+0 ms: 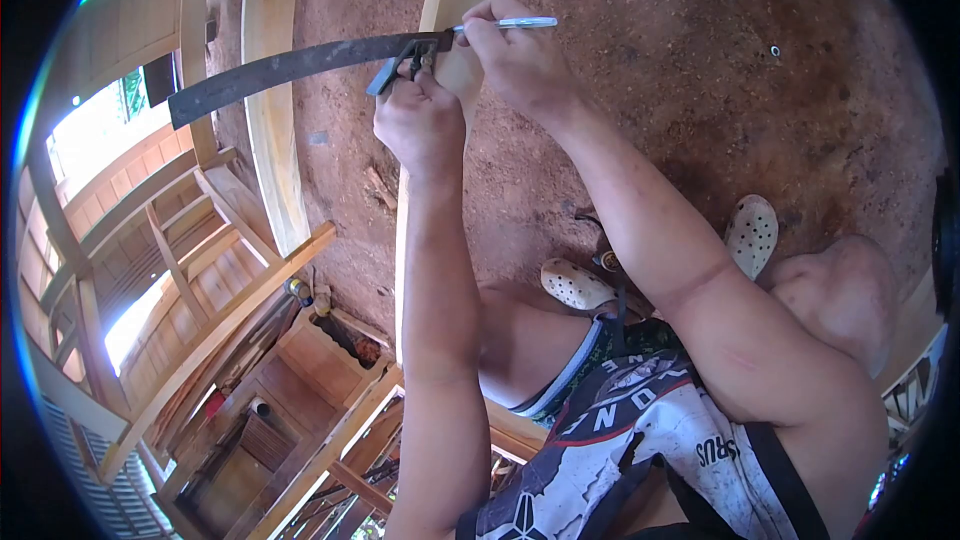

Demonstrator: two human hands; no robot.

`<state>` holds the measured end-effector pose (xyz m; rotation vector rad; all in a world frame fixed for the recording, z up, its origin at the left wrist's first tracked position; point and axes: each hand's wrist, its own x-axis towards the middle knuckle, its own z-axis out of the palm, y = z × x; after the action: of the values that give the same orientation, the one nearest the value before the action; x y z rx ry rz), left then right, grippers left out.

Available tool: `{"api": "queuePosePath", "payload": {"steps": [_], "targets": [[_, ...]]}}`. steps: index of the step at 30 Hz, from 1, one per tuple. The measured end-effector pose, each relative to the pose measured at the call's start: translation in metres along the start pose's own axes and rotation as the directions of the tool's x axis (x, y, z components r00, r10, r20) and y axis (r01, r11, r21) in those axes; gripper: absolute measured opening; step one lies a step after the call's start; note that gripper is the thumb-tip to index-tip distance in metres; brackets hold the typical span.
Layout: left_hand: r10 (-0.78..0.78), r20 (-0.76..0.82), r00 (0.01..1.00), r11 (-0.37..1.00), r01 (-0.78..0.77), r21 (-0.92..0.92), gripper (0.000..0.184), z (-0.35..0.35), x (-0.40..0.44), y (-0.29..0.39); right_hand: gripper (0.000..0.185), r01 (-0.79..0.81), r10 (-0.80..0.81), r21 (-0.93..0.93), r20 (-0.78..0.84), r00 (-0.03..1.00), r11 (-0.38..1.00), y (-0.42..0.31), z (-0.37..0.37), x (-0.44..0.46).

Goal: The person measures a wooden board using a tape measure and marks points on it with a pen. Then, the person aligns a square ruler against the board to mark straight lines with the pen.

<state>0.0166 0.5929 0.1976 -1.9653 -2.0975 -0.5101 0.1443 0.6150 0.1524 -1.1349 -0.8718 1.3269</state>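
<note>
My left hand [420, 120] is closed round the head of a combination square [290, 66], pressing it against a pale wooden board [458, 72]. The square's long dark blade lies across the board and sticks out far to the left. My right hand [520, 60] pinches a light-coloured pen [530, 23], which lies nearly level. The pen's tip points left and is at the blade's right end, over the board. Fingers partly hide the square's head.
Another long plank [268, 90] stands to the left. Wooden frames [185, 240] and a panelled wooden piece [300, 370] are at lower left. Below are brown dirt ground [690, 60], my perforated clogs [752, 230] and a small ring-like object [775, 51].
</note>
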Motion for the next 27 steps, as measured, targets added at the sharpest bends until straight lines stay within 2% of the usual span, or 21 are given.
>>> {"api": "queuePosePath", "payload": {"steps": [10, 12, 19, 21, 22, 24, 25, 26, 27], "targets": [[-0.010, 0.002, 1.000, 1.000, 0.011, -0.020, 0.015, 0.001, -0.001, -0.001, 0.031, -0.010, 0.010, -0.015, -0.007, 1.000, 1.000, 0.005, 0.002, 0.000], [0.008, -0.020, 1.000, 1.000, -0.008, -0.009, 0.015, 0.005, -0.002, -0.006, 0.031, -0.024, 0.022, -0.070, -0.028, 0.999, 0.997, 0.009, 0.003, 0.002], [-0.016, 0.007, 1.000, 1.000, 0.016, -0.013, 0.016, 0.001, -0.001, -0.001, 0.029, -0.007, 0.005, -0.042, -0.042, 0.999, 0.999, 0.010, 0.005, 0.000], [0.044, -0.089, 0.995, 0.999, -0.044, -0.006, 0.027, 0.007, 0.000, -0.008, 0.030, -0.068, 0.067, -0.062, -0.028, 0.997, 0.996, 0.011, 0.004, 0.000], [0.046, -0.089, 0.995, 0.999, -0.047, -0.008, 0.027, 0.008, 0.001, -0.007, 0.030, -0.068, 0.066, -0.062, -0.031, 0.997, 0.996, 0.011, 0.003, 0.000], [0.061, -0.108, 0.992, 0.998, -0.064, -0.023, 0.024, 0.008, 0.001, -0.007, 0.027, -0.034, 0.044, 0.107, -0.094, 0.995, 0.994, 0.010, 0.002, -0.002], [0.064, -0.104, 0.993, 0.997, -0.067, -0.024, 0.024, 0.007, 0.001, -0.007, 0.027, -0.036, 0.046, 0.107, -0.097, 0.994, 0.994, 0.012, -0.001, -0.003], [0.075, -0.108, 0.991, 0.997, -0.077, -0.019, 0.022, 0.007, 0.002, -0.007, 0.027, -0.163, 0.195, 0.312, -0.073, 0.978, 0.936, 0.014, -0.005, -0.002], [0.085, -0.111, 0.990, 0.996, -0.088, -0.015, 0.020, 0.007, 0.002, -0.007, 0.027, -0.278, 0.331, 0.499, -0.018, 0.944, 0.821, 0.015, -0.009, -0.001]]}}
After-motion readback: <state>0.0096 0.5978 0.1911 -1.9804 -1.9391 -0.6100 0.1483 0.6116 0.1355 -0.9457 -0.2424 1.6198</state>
